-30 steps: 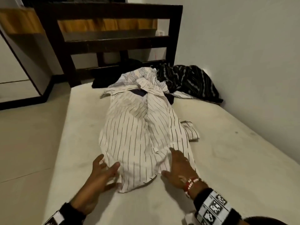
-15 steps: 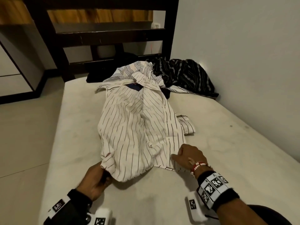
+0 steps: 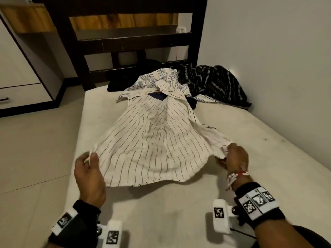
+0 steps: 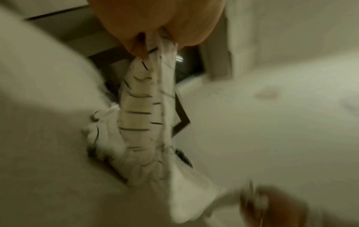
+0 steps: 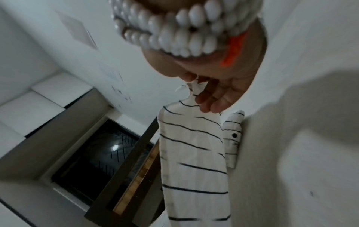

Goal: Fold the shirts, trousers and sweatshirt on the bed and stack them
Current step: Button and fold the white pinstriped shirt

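Observation:
A white pinstriped shirt (image 3: 154,140) lies spread lengthwise on the bed (image 3: 250,185), its hem raised and stretched wide toward me. My left hand (image 3: 89,169) pinches the hem's left corner, and the left wrist view shows fingers (image 4: 136,30) closed on the striped cloth (image 4: 141,107). At the hem's right corner my right hand (image 3: 231,158) grips bunched fabric; the right wrist view shows its fingertips (image 5: 209,104) curled on the shirt (image 5: 194,153). Its collar end rests on a pile of a patterned white shirt (image 3: 152,79) and a dark striped garment (image 3: 215,83).
A dark wooden headboard (image 3: 129,38) stands at the far end of the bed. A white wall (image 3: 277,59) runs along the right side. To the left are tiled floor (image 3: 32,149) and a white drawer unit (image 3: 19,83).
Both hands have taken the hem corners, lifted them off the mattress and pulled them apart. The crumpled lower part of the shirt now fans out wide.

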